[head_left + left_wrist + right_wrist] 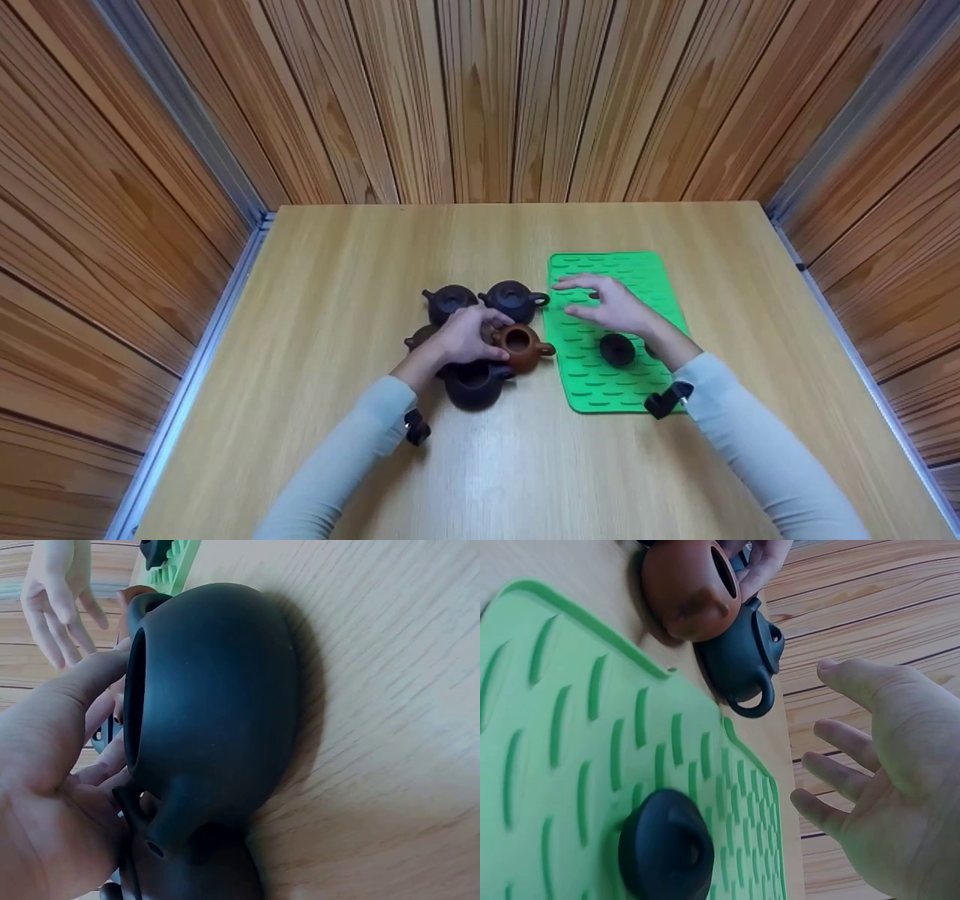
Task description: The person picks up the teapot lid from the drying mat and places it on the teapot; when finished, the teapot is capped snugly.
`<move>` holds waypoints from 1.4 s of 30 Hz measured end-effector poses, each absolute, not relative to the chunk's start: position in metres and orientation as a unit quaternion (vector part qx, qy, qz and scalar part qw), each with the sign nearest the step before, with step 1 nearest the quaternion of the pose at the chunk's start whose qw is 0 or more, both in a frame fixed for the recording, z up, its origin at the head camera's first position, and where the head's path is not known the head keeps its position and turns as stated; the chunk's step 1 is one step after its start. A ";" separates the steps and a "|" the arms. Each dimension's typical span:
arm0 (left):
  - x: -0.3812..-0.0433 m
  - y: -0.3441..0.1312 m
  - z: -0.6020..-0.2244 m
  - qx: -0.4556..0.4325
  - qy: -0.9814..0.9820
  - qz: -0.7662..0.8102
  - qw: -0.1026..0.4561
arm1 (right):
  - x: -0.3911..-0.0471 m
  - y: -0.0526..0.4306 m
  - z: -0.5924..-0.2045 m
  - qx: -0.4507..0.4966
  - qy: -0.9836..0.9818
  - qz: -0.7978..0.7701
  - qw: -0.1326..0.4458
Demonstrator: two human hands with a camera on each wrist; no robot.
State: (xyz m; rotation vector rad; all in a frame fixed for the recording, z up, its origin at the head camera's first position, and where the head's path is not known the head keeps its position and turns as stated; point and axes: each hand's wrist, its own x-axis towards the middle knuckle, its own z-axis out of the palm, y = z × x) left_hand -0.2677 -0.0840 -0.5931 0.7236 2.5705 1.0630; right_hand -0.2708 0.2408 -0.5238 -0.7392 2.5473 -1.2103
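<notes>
Nearest on the bench (540, 480): near dark teapot (474, 386), upright, lid off, handle toward the mat; inside too dark to say whether it holds anything. Just beyond it, left hand (466, 336) reaches over the cluster, thumb and fingers curled about the spout side of the brown teapot (526, 354), gripping it as far as the views show. That pot stands upright on the bench, uncovered, handle pointing at the mat; nothing visible within. Under the left hand, a half-hidden teapot (420, 336); cannot tell whether it is lidded. To the right, green mat (600, 386), bearing one dark lid (617, 350), bridge-shaped grip uppermost, plus a small dark item (650, 350) mostly masked by the right wrist. Right hand (615, 306) hovers above the mat, fingers spread, gripping nothing. Step in hand, by my reading: taking hold of the brown pot within its tight group. Next move likely calls for a firm left grip, care for neighbouring spouts and handles, and the free right fingers ready to help. Farther back, rear left teapot (450, 301) looks lidded; rear right teapot (516, 300) certainly is, contents hidden in both. Plank wall (480, 112) behind.
</notes>
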 end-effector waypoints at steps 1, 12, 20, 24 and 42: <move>-0.267 -0.084 -0.592 0.248 0.887 0.367 0.134 | -0.270 0.243 -0.524 -0.253 0.869 -0.410 0.112; -0.266 -0.083 -0.590 0.240 0.886 0.370 0.141 | -0.253 0.274 -0.525 -0.231 0.871 -0.419 0.115; -0.266 -0.083 -0.594 0.241 0.888 0.364 0.142 | -0.243 0.297 -0.526 -0.234 0.879 -0.405 0.094; -0.266 -0.084 -0.594 0.245 0.887 0.367 0.137 | -0.236 0.307 -0.525 -0.223 0.881 -0.406 0.091; -0.271 -0.085 -0.599 0.260 0.881 0.372 0.131 | -0.210 0.345 -0.535 -0.185 0.893 -0.408 0.051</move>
